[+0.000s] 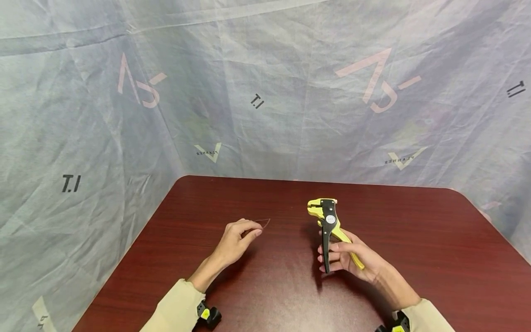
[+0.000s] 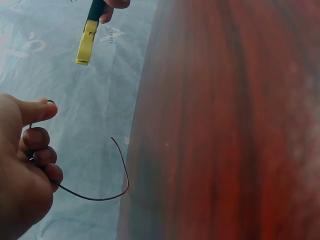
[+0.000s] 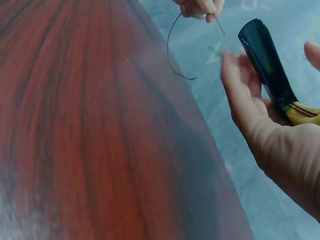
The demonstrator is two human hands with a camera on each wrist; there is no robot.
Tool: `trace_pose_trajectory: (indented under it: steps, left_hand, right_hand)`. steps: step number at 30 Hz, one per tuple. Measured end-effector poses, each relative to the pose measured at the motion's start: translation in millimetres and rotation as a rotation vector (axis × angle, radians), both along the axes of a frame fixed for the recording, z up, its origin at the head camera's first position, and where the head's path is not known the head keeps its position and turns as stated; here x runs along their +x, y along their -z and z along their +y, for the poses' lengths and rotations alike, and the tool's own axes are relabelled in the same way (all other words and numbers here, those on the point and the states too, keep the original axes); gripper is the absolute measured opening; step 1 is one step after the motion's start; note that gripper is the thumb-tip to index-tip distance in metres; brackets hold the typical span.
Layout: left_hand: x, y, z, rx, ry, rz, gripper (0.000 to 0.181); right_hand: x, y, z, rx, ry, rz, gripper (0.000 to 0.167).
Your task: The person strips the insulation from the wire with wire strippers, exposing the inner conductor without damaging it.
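In the head view my left hand (image 1: 233, 243) pinches a thin dark wire (image 2: 95, 199) between thumb and fingers. One end of it curves out below the fist in the left wrist view; a short tip sticks out by the thumb. To the right, my right hand (image 1: 365, 262) holds a yellow and black wire stripper (image 1: 330, 220) upright above the table. Its head points up, with the jaws facing left. The fingers are around the black handle and the thumb lies over the yellow one. Wire and stripper are apart.
Beneath both hands lies a dark red wood-grain table (image 1: 265, 286) with rounded far corners. A grey printed fabric sheet (image 1: 265, 124) hangs behind it and along the left side. Each wrist wears a small black camera; the left camera (image 1: 213, 317) shows near the sleeve.
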State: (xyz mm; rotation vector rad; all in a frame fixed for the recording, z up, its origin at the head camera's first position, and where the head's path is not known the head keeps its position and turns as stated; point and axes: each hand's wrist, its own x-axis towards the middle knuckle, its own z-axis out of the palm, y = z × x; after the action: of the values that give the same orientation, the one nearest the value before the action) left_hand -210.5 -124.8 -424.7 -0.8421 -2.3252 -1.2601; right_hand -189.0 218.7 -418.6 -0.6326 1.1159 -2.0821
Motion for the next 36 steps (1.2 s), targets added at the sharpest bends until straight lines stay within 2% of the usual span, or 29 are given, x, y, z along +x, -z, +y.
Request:
trace_pose_trajectory:
  steps: [3, 12, 17, 26, 36]
  left_hand:
    - [0.3, -1.0, 0.7, 0.017, -0.004, 0.005, 0.008]
    - [0.0, -4.9, 3.2, 0.024, -0.004, 0.0, 0.008]
    - [-0.1, -9.3, 5.5, 0.025, -0.013, 0.018, 0.007]
    - [-1.0, -15.8, 9.5, 0.056, -0.038, -0.009, 0.008]
    - [-0.5, -25.4, 17.1, 0.128, -0.02, -0.016, 0.009]
  right_hand:
    - [1.1, -2.1, -1.7, -0.014, -0.03, -0.009, 0.051]
    - [7.6, -3.1, -3.5, 0.085, 0.075, -0.074, 0.053]
    - [8.6, -2.1, -5.1, 0.103, 0.087, -0.098, 0.055]
    - [8.9, -2.5, -11.0, 0.038, -0.006, -0.019, 0.062]
    - [8.9, -5.6, -19.9, 0.062, -0.004, 0.103, 0.077]
